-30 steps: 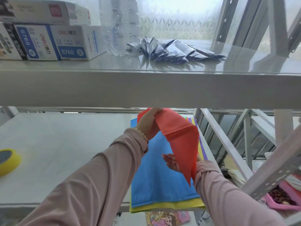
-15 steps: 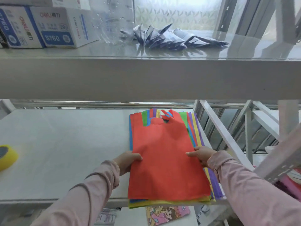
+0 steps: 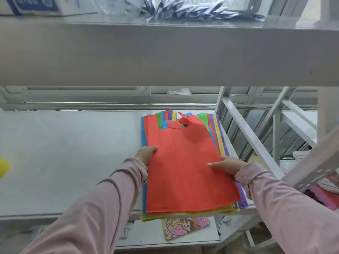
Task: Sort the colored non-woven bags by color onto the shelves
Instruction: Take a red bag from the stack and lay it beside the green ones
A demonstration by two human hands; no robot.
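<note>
A red non-woven bag (image 3: 183,171) lies flat on top of a stack of colored bags (image 3: 222,143) at the right end of the middle shelf (image 3: 73,153). Blue, green, yellow and purple edges show from under it. My left hand (image 3: 146,154) grips the red bag's left edge, thumb on top. At the right edge, my right hand (image 3: 227,165) pinches the same bag with its thumb lying on the fabric. The bag's handles point toward the back of the shelf.
The upper shelf (image 3: 165,55) crosses the view above, carrying a white-and-blue box (image 3: 42,5) and dark foil packets (image 3: 198,11). A yellow roll (image 3: 3,166) sits at far left. Slanted metal braces (image 3: 251,140) stand to the right. A cartoon-print item (image 3: 185,228) lies on the lower shelf.
A second ago my left hand held the red bag raised and folded over the blue one. Now it lies spread flat on the stack, both hands at its sides. The view has tilted down.
</note>
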